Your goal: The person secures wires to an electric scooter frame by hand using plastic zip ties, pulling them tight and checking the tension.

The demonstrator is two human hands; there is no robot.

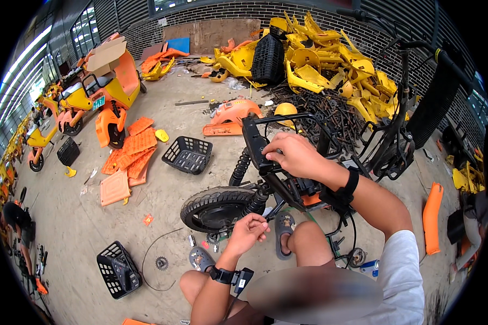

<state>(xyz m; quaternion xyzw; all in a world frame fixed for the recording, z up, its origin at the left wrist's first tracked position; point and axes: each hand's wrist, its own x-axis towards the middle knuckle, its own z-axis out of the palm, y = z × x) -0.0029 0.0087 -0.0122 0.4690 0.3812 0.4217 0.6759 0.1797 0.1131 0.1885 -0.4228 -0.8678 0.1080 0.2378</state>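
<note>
The person sits behind the black frame (253,138), which stands directly ahead with its wheel (192,210) and shock (239,169) toward the left. The right hand (293,155) rests on the frame's rear top, fingers curled, thumb and forefinger drawn nearly together; whether a small part is pinched between them, I cannot tell. The left hand (249,234) is half open, fingers loosely bent, beside the wheel and apart from the frame; nothing shows in it.

Recommended practice, in my judgement: work the rear top by fingertip, applying light, even pressure. Brace the frame with the left hand, since one-handed force could rock it. Keep fingers clear of the shock's coils. Place any small part in the near basket (104,264); otherwise it could be lost among the metal pieces (192,240) on the floor.
</note>
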